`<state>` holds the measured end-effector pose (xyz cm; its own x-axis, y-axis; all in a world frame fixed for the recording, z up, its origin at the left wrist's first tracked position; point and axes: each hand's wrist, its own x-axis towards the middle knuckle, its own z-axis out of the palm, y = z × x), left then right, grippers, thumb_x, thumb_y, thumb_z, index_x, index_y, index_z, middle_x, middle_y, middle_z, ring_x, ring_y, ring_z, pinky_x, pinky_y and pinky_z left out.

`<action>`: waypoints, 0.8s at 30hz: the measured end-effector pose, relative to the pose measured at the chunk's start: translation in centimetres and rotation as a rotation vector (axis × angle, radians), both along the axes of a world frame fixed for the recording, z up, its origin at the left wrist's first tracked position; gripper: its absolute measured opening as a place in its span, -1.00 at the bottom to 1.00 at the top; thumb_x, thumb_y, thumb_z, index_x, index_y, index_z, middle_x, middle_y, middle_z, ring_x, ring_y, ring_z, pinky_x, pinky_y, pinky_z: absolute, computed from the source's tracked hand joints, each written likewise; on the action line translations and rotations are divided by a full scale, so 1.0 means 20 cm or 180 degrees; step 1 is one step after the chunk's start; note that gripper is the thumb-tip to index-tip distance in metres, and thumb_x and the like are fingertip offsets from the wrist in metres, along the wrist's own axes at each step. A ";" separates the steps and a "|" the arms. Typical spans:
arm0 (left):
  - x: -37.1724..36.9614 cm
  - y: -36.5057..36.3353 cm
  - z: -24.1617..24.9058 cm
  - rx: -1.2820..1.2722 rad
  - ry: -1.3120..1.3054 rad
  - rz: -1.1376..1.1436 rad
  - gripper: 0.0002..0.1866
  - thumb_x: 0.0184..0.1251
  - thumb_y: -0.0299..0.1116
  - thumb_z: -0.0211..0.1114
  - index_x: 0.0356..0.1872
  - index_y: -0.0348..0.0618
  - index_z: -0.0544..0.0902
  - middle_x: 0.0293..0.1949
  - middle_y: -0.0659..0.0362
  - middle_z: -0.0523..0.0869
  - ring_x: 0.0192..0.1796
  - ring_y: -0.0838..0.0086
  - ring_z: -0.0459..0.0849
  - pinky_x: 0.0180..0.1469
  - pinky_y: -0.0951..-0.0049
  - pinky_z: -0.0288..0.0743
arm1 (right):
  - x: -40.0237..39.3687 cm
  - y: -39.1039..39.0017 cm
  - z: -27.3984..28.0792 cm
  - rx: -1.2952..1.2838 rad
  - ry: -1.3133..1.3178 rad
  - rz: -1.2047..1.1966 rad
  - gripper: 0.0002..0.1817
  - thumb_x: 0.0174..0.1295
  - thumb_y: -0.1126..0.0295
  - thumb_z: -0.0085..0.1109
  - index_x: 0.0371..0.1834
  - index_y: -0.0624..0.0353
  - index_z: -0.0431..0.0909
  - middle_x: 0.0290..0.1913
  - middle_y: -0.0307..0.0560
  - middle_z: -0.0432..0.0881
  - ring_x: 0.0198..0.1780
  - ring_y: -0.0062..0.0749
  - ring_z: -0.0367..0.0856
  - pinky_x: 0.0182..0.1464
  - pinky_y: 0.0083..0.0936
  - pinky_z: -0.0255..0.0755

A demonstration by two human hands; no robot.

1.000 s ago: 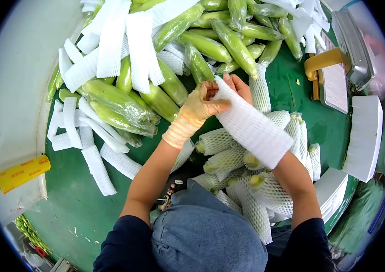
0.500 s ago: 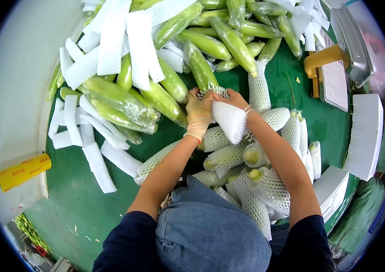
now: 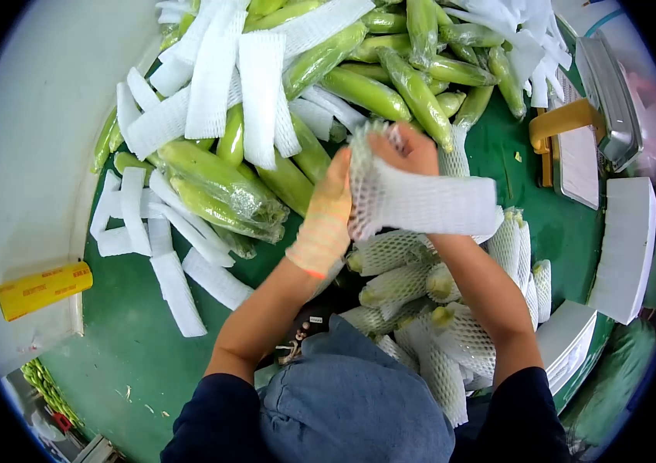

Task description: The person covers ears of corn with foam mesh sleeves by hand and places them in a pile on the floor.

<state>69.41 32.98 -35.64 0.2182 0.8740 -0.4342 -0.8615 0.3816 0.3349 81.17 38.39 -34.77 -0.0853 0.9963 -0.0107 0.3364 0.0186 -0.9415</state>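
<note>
A white foam net sleeve point(image 3: 436, 202) is stretched between my two hands above the table, its loose flat end pointing right. My left hand point(image 3: 326, 216), in a pale thin glove, is closed on the sleeve's open-mesh side. On the upper edge, my right hand point(image 3: 414, 150) has its fingers curled into the mesh, blurred by motion. What the bunched mesh encloses is hidden. Just beyond lie long green vegetables point(image 3: 366, 94) wrapped in clear film. Below my right forearm, vegetables in foam nets point(image 3: 393, 287) are piled up.
Loose white foam sleeves point(image 3: 216, 69) cover the heap at upper left. A yellow roll point(image 3: 46, 289) sits against the left wall. To the right are a device with a yellow handle point(image 3: 567, 123) and white stacks point(image 3: 623, 239). The table point(image 3: 135, 363) is green.
The green vegetable that stuck out of the net beyond my hands no longer shows there. The sleeve has swung from hanging downward to pointing right, and my right hand has moved up.
</note>
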 end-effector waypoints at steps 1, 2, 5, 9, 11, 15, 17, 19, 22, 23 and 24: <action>0.00 0.02 0.15 0.0757 0.2227 -0.0171 -0.58 0.46 -0.17 -0.08 0.21 -0.18 0.36 -0.01 0.19 0.58 -0.01 0.48 0.55 0.07 0.50 0.43 | 0.02 0.07 0.03 0.0151 -0.0064 -0.0062 -0.71 0.10 0.25 0.23 -0.47 0.29 0.49 -0.66 -0.06 0.46 -0.62 -0.56 0.32 -0.55 -0.46 0.26; -0.03 0.14 0.09 0.1173 0.2636 -0.0441 -0.60 0.46 -0.22 -0.11 0.18 -0.22 0.39 -0.09 0.20 0.61 -0.09 0.50 0.58 0.00 0.53 0.44 | 0.05 0.13 0.08 0.0273 -0.0130 -0.0131 -0.73 0.12 0.26 0.22 -0.46 0.28 0.49 -0.66 -0.09 0.46 -0.61 -0.60 0.31 -0.56 -0.47 0.24; 0.02 0.42 0.18 0.0813 0.4156 -0.0604 -0.58 0.32 -0.13 0.08 -0.19 -0.41 0.56 -0.40 0.12 0.63 -0.40 0.48 0.53 -0.29 0.47 0.43 | 0.15 0.39 -0.01 -0.0186 0.1319 -0.0380 -0.70 0.14 0.26 0.21 -0.47 0.34 0.49 -0.63 -0.20 0.50 -0.59 -0.64 0.35 -0.58 -0.53 0.23; 0.00 0.62 0.19 -0.0161 0.3489 -0.0719 -0.57 0.12 -0.08 0.31 -0.48 -0.40 0.63 -0.52 0.17 0.62 -0.55 0.49 0.48 -0.46 0.41 0.40 | 0.21 0.47 -0.04 -0.0819 0.1333 -0.0616 -0.73 0.14 0.32 0.18 -0.50 0.36 0.50 -0.60 -0.22 0.54 -0.57 -0.66 0.37 -0.56 -0.56 0.25; -0.01 0.58 0.15 0.0418 0.3138 -0.0287 -0.60 0.13 -0.10 0.32 -0.47 -0.35 0.64 -0.52 0.20 0.63 -0.55 0.53 0.49 -0.47 0.43 0.39 | 0.14 0.32 0.12 -0.0118 0.0625 -0.0607 -0.76 0.13 0.35 0.19 -0.48 0.37 0.55 -0.58 -0.25 0.55 -0.55 -0.71 0.36 -0.52 -0.63 0.25; -0.02 0.55 0.12 0.0880 0.2006 0.0184 -0.64 0.14 -0.17 0.33 -0.49 -0.38 0.64 -0.53 0.27 0.60 -0.51 0.61 0.47 -0.46 0.51 0.37 | 0.11 0.27 0.13 -0.0279 0.1162 -0.0541 -0.74 0.12 0.32 0.25 -0.45 0.38 0.58 -0.57 -0.30 0.55 -0.56 -0.74 0.35 -0.52 -0.70 0.22; 0.04 0.62 -0.08 0.0703 0.1578 0.0414 -0.76 0.24 -0.27 0.23 -0.44 -0.28 0.63 -0.56 0.17 0.62 -0.53 0.43 0.56 -0.43 0.44 0.42 | 0.11 0.31 0.07 -0.0426 0.1356 -0.0745 -0.73 0.10 0.32 0.26 -0.48 0.38 0.59 -0.57 -0.30 0.55 -0.56 -0.72 0.36 -0.53 -0.69 0.22; 0.08 0.66 -0.42 0.1683 0.4419 0.1114 -0.81 0.33 -0.30 0.13 -0.34 -0.13 0.67 -0.51 -0.04 0.63 -0.44 0.14 0.58 -0.35 0.38 0.45 | 0.17 0.35 -0.30 -0.0161 0.1762 -0.1072 -0.75 0.10 0.36 0.25 -0.49 0.40 0.60 -0.55 -0.22 0.58 -0.56 -0.63 0.43 -0.50 -0.62 0.31; 0.15 0.69 -0.60 0.0509 0.4511 0.0826 -0.62 0.39 -0.11 0.03 -0.33 -0.18 0.67 -0.44 -0.07 0.66 -0.28 0.08 0.61 -0.24 0.30 0.45 | 0.17 0.33 -0.98 -0.0242 0.2763 -0.1217 -0.77 0.17 0.38 0.18 -0.38 0.39 0.61 -0.38 -0.05 0.64 -0.40 -0.45 0.60 -0.30 -0.50 0.51; 0.18 0.66 -0.45 -0.0235 0.4081 0.0736 -0.50 0.38 0.03 0.00 -0.39 -0.25 0.66 -0.38 -0.12 0.66 -0.23 0.03 0.60 -0.17 0.23 0.43 | 0.16 0.30 -1.05 -0.0338 0.2134 -0.1218 -0.75 0.23 0.36 0.12 -0.28 0.39 0.60 -0.27 0.05 0.66 -0.29 -0.37 0.66 -0.19 -0.41 0.57; 0.20 0.64 -0.41 -0.0223 0.4451 0.0775 -0.39 0.35 0.13 -0.05 -0.41 -0.29 0.66 -0.34 -0.18 0.65 -0.23 -0.03 0.59 -0.12 0.19 0.42 | 0.15 0.26 -0.64 -0.0433 -0.0096 0.0333 -0.50 0.33 0.16 -0.10 0.28 0.16 0.29 0.20 -0.02 0.43 0.26 -0.33 0.33 0.25 -0.44 0.24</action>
